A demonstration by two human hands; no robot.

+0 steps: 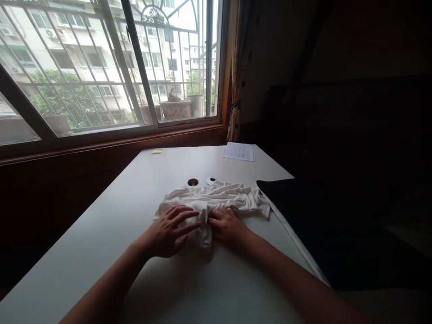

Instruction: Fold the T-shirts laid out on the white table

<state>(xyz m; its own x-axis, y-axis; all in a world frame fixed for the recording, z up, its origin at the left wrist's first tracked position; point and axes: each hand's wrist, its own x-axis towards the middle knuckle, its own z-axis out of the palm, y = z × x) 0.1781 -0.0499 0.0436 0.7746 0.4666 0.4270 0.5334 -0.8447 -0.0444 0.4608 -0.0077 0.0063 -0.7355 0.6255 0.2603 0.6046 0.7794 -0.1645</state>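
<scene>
A crumpled off-white shirt (222, 195), apparently with short sleeves, lies spread across the table in front of me. One bunched fold of it hangs towards me between my hands. My left hand (172, 230) rests on the near left part of the fabric, its fingers stretched and apart. On the other side of that fold is my right hand (229, 227), with bent fingers pressed into the cloth. Its fingertips are partly hidden in the fabric, and they look closed on it.
The white table (111, 216) reaches towards a barred window (175, 67). Printed papers (239, 151) and a yellow sticky note (156, 152) lie at its far end. Behind the shirt are a round hole (192, 182) and a white ring (211, 181). Dark cloth (324, 225) covers the right edge.
</scene>
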